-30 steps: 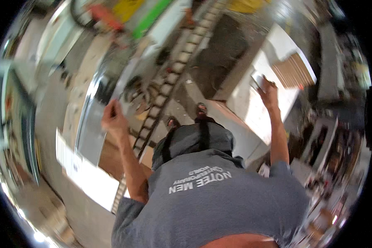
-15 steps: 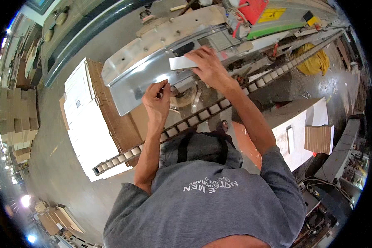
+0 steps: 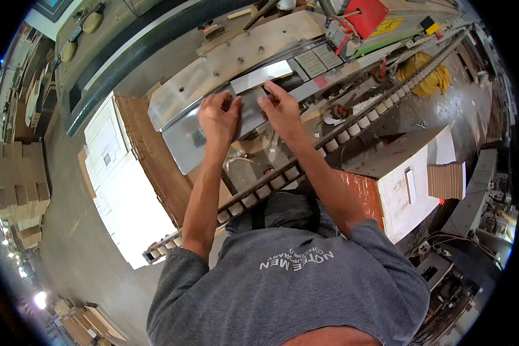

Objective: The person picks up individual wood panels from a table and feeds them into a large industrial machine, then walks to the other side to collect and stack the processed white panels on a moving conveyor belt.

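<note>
A narrow white board strip (image 3: 262,76) lies at a slant on the shiny metal plate (image 3: 184,141) of the machine, a brown edge facing me. Beside the strip's left end is my left hand (image 3: 219,118), fingers curled in towards the thumb; whatever they may pinch is hidden. My right hand (image 3: 282,112) is at the strip's near edge, the index fingertip close to or touching it. The right thumb and index finger are apart with a gap between them. Small rectangular blocks (image 3: 310,63) sit in the machine bed right of the strip.
A bent roller rail (image 3: 343,137) crosses in front of me. White-faced cardboard sheets (image 3: 124,179) are stacked at the left. At the right stand a white box (image 3: 409,190) and small brown pieces (image 3: 446,180). A red part (image 3: 366,17) and yellow cloth (image 3: 429,78) are farther off.
The white strip has left my right hand's grip and now lies on the machine plate. My right hand has come down and left, nearer my left hand. The head view has shifted slightly.
</note>
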{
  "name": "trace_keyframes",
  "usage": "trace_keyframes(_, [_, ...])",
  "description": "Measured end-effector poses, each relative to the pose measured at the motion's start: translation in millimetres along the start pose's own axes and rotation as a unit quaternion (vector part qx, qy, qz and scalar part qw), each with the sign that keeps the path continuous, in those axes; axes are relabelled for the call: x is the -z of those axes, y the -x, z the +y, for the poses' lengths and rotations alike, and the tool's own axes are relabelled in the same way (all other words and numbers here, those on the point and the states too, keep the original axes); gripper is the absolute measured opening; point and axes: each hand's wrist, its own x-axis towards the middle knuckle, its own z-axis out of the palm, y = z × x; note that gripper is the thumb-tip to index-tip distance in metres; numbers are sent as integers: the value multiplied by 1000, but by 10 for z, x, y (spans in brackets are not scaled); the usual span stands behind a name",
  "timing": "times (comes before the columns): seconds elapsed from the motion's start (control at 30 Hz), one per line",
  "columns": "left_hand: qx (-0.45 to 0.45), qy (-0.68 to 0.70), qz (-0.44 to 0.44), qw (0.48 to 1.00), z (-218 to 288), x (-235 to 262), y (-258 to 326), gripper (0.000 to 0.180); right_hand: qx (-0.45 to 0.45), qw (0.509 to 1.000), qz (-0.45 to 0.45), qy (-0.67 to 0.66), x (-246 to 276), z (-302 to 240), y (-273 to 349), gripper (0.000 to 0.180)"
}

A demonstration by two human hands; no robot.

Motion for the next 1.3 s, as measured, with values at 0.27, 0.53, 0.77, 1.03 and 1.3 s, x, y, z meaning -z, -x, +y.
trace_keyframes(0.27, [0, -19, 9, 1000, -37, -261, -138, 22, 25, 981, -1, 193, -61, -265, -121, 59])
trace_keyframes(0.53, [-36, -18, -10, 999, 295, -730, -296, 14, 194, 918, 27, 344, 316, -61, -423, 54])
trace_keyframes(0.77, [-79, -40, -23, 996, 585, -1239, -485, 12, 190, 904, 24, 383, 837, -5, -806, 51])
trace_keyframes(1.03, [-141, 5, -48, 989, 925, -1850, -765, 17, 171, 882, 36, 437, 1368, -59, -932, 49])
trace_keyframes(1.3, [-148, 54, -101, 982, 1082, -2257, -1009, 22, 62, 953, -6, 297, 2384, -266, 61, 51])
